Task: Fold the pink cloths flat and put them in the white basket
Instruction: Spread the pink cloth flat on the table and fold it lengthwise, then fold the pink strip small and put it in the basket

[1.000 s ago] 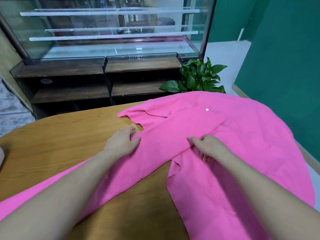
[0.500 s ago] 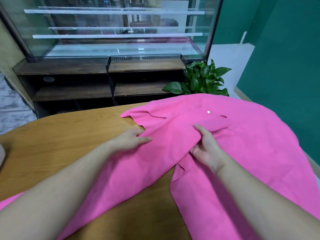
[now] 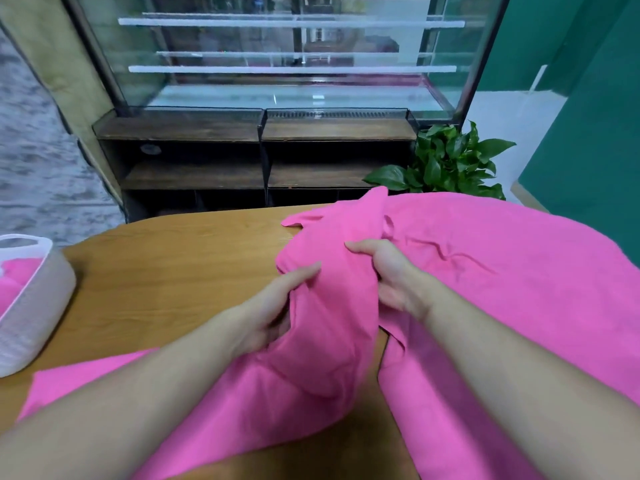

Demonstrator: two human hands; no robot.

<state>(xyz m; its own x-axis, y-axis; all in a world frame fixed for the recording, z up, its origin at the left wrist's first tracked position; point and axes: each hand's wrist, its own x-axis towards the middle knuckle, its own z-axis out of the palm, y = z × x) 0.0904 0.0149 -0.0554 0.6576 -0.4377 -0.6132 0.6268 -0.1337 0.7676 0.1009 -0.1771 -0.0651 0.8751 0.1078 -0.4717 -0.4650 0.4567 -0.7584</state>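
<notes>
Now both hands gather a bunched pink cloth (image 3: 325, 306) on the wooden bench (image 3: 173, 271): left hand (image 3: 273, 306) and right hand (image 3: 388, 271) each curl their fingers around its folds. Its long axis runs from near-left to far-right. White basket (image 3: 41, 299) sits far left, holding pink fabric.

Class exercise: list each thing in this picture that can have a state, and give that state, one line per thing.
pink cloth: bunched, unfolded, lifted between both hands
left hand: grips the cloth
right hand: grips the cloth
white basket: upright on the table, pink fabric inside
display case: shelves look bare
</notes>
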